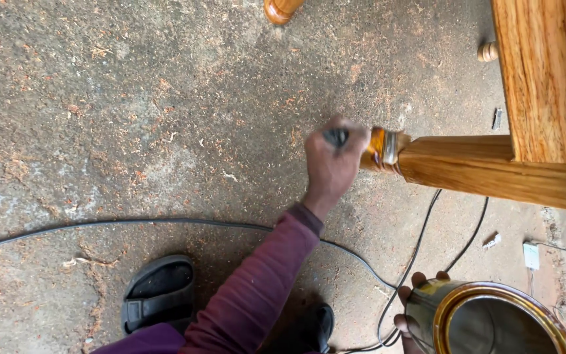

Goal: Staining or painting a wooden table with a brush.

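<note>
right hand (333, 160) fingers clenched on paintbrush (380, 149) touching varnished wooden rail (492, 172); left hand (409, 314) cups varnish can (486, 318); sawdust-strewn concrete floor (132, 131).

We see our right hand (331, 160) raised out in front of us, the arm stretched forward and up from the lower middle of the view in a long maroon sleeve that ends just short of the wrist. The wrist is bent slightly, the back of the hand faces us, and the grip is closed tight in a fist, knuckles turned to the right. Our left hand (409, 308) sits low at the bottom right, mostly hidden; only a few fingertips show, curled around from beneath in a holding grip.
</note>
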